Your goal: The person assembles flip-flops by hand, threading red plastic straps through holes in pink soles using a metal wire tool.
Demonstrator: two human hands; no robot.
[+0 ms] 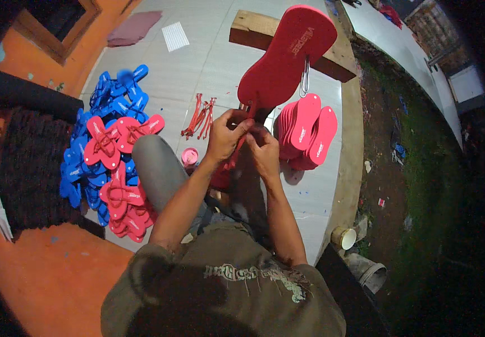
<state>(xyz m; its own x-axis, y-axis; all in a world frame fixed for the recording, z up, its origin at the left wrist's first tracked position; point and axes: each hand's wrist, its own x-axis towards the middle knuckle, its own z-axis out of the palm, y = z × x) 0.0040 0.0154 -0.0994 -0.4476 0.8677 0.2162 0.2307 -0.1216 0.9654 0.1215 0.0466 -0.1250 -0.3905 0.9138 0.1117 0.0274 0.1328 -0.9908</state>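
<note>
A large red flip-flop sole stands tilted up in front of me, its heel end just beyond my fingers. A metal wire hook pokes out at its right edge. My left hand is closed in a pinch on a red strap by the sole's heel end. Right beside it, my right hand pinches the same strap, fingertips nearly touching the left ones. The strap's lower part runs down between my hands and is partly hidden.
Pink soles are stacked to the right. Loose red straps and a small pink tub lie left of my hands. Blue flip-flops and pink flip-flops pile at the left. A wooden beam lies behind the sole.
</note>
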